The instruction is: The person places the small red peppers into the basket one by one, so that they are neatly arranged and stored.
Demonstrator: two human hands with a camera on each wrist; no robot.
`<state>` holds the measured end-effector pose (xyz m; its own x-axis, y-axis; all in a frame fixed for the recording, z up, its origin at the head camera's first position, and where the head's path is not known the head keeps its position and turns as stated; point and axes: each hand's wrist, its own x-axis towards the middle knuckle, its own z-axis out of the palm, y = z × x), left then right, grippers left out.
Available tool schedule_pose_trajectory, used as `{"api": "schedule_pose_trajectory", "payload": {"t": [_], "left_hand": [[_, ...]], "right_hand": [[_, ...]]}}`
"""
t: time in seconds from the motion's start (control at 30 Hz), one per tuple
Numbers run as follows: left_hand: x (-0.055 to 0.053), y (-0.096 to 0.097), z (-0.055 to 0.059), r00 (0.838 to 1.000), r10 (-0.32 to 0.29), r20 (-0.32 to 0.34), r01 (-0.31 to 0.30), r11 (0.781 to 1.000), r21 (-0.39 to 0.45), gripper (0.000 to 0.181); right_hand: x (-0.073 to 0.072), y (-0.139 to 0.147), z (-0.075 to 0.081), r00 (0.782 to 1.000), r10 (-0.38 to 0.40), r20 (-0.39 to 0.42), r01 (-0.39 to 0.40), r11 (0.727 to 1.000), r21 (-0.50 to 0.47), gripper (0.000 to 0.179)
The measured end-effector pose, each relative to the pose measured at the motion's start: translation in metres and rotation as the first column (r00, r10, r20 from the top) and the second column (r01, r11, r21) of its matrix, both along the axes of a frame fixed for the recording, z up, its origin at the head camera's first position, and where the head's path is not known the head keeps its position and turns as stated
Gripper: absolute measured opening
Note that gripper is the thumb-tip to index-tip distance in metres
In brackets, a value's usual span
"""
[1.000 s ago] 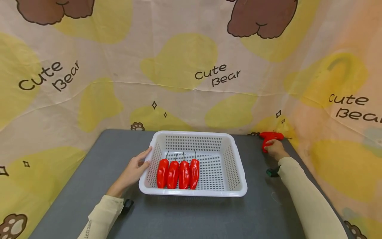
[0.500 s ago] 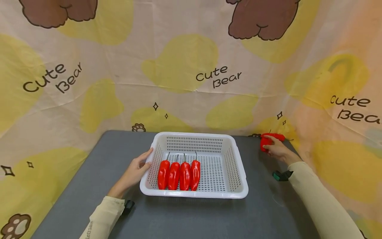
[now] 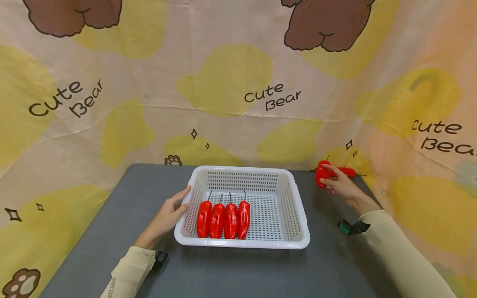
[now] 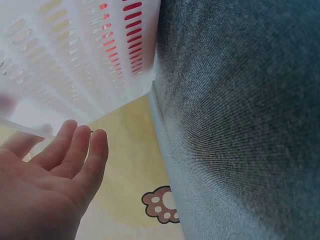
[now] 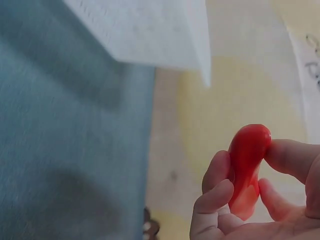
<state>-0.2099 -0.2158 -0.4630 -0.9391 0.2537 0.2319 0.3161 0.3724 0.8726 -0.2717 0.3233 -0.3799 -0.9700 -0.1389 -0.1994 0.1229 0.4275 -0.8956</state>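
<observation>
My right hand pinches a red chili pepper between thumb and fingers near the table's back right corner. In the right wrist view the held pepper has its rounded end up. A second red pepper shows partly behind that hand. A white perforated basket stands mid-table, and several red peppers lie side by side in its left half, stems pointing away. My left hand grips the basket's left rim; in the left wrist view its fingers lie against the outside of the rim.
The dark grey table spreads in front of and beside the basket. A printed cloth hangs behind it and along the sides, close to the pepper at the back right.
My right hand has picked up the pepper and moved slightly left with it, turning it more upright and apart from the other pepper. The left hand and basket stay put.
</observation>
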Motion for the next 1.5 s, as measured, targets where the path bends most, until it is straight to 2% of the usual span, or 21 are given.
{"api": "schedule_pose_trajectory", "payload": {"t": [0.3,0.5,0.7,0.83,1.0,1.33,1.5], "left_hand": [[0.000,-0.001,0.000,1.000,-0.001,-0.004,0.001,1.000,0.006,0.058],[0.000,-0.002,0.002,1.000,-0.009,-0.008,0.009,1.000,0.010,0.058],[0.001,-0.003,0.000,1.000,-0.019,0.015,0.018,1.000,0.016,0.059],[0.001,-0.003,0.000,1.000,-0.015,0.008,0.015,1.000,0.020,0.059],[0.003,-0.003,-0.001,1.000,-0.016,0.012,0.016,1.000,0.015,0.060],[0.001,-0.001,-0.001,1.000,-0.019,-0.021,0.019,1.000,0.015,0.059],[0.000,-0.001,0.000,1.000,-0.016,-0.004,0.016,1.000,0.008,0.059]], "right_hand": [[0.018,-0.029,0.017,0.998,0.047,-0.037,-0.046,0.999,0.024,0.072],[0.032,-0.051,0.019,0.992,0.105,-0.076,-0.103,0.994,0.027,0.072],[0.045,-0.076,0.017,0.985,0.152,-0.078,-0.151,0.988,0.016,0.075],[0.052,-0.093,0.010,0.974,0.198,-0.106,-0.198,0.980,0.012,0.074],[0.064,-0.116,-0.005,0.960,0.248,-0.131,-0.248,0.969,0.012,0.075],[0.080,-0.153,-0.021,0.958,0.283,-0.041,-0.283,0.959,0.017,0.076],[0.084,-0.163,-0.031,0.954,0.300,-0.005,-0.298,0.952,0.074,0.075]]}}
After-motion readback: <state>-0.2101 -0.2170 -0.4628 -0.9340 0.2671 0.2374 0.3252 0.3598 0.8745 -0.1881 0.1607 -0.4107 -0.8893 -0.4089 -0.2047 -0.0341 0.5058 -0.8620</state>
